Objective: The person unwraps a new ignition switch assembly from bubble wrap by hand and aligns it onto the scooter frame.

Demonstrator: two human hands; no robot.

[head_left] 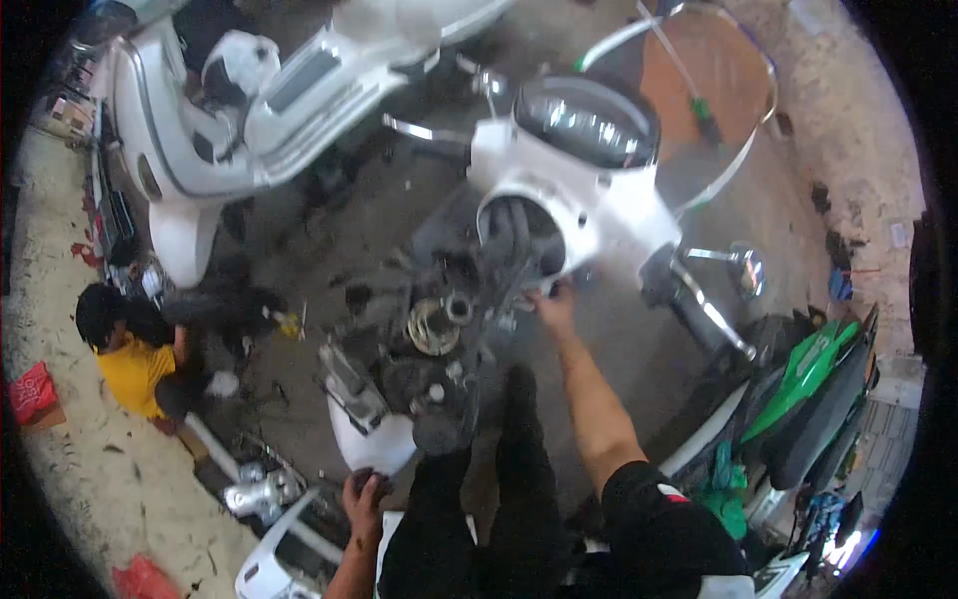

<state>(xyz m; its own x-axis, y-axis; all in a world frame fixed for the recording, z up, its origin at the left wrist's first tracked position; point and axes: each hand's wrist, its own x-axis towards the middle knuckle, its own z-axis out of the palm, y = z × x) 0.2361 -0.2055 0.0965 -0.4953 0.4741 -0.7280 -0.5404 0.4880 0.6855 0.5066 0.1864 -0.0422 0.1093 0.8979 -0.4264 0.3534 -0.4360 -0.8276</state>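
In front of me is a partly stripped white scooter, its handlebar cowl (624, 215) and dark headlight (589, 120) still on the front. Dark wiring (514, 235) hangs in the open cowl, above a bare metal steering part (439, 321). My right hand (554, 304) reaches in at the cowl's lower edge beside the wiring; its fingers are bent together, and what they grip is too small to make out. Low down, my left hand (365, 496) is beside a white body panel (371, 439). Its fingers are curled around something dark that I cannot make out.
Another white scooter body (309, 90) stands at the far left. A person in a yellow shirt (140, 374) crouches at the left. On the right are green fairing parts (803, 374) and a chrome handlebar lever (714, 309). A clear windshield (689, 90) rises behind the headlight.
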